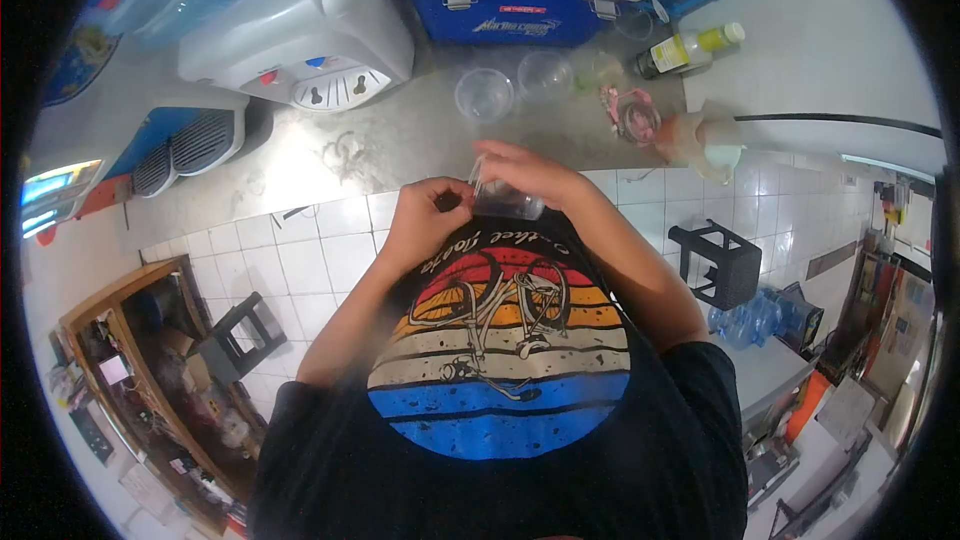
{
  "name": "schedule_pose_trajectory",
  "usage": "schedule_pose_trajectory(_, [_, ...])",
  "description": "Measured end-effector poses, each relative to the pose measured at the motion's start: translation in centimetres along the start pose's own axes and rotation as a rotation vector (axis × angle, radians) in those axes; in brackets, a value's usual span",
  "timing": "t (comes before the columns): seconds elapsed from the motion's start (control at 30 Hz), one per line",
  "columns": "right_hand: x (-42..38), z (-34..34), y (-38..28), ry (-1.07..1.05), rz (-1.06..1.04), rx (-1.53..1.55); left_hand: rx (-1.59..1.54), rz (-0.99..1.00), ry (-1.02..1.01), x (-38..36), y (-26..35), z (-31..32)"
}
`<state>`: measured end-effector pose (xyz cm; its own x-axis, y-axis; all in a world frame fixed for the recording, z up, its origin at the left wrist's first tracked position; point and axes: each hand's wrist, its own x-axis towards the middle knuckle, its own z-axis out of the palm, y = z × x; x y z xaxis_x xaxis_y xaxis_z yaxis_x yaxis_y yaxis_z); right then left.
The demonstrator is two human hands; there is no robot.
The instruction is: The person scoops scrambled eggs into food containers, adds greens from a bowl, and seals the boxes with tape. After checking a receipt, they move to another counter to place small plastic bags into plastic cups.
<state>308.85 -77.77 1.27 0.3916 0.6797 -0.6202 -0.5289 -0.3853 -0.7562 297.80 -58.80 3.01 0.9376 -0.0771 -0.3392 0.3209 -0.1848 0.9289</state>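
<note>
A clear plastic container (510, 202) is held on its side close to my shirt, below the counter's front edge. My right hand (520, 172) is wrapped over it from the right, fingers pointing left. At its left end, my left hand (430, 212) has thumb and forefinger pinched together at the rim. Whether a thin lid or film lies between the fingers is too small to tell. On the grey counter (420, 130) just beyond my hands stand a clear round container (484, 95) and a second clear container (545, 75).
A blue cooler box (525, 0) and a white water dispenser (310, 30) stand at the back. To the right are a green-labelled bottle (690, 50), a pink stringed item (632, 115) and a beige container (700, 145). Black stools (722, 265) stand on the tiled floor.
</note>
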Motion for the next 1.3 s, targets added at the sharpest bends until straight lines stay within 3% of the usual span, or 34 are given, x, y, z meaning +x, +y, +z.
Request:
schedule_pose_trajectory(0.07, [-0.2,0.3,-0.1,0.031,-0.118,-0.126,-0.071,-0.061,0.01,0.1,0.6,0.0])
schedule_pose_trajectory(0.37, [0.6,-0.3,1.5,-0.026,-0.127,-0.297,-0.183,-0.171,-0.015,0.4,0.7,-0.1])
schedule_pose_trajectory(0.47, [1.0,0.9,1.4,0.134,-0.075,-0.383,-0.147,-0.183,0.026,0.4,1.0,0.4])
schedule_pose_trajectory(0.77, [0.9,4.5,-0.1,0.404,0.115,-0.643,0.015,-0.098,0.064,0.0,1.0,1.1])
schedule_pose_trajectory(1.07, [1.8,5.0,1.3,0.433,0.079,-0.655,0.294,0.066,0.219,0.4,0.6,2.4])
schedule_pose_trajectory(1.3, [0.9,5.2,0.2,0.438,0.136,-0.694,0.339,0.096,0.246,0.3,0.8,2.8])
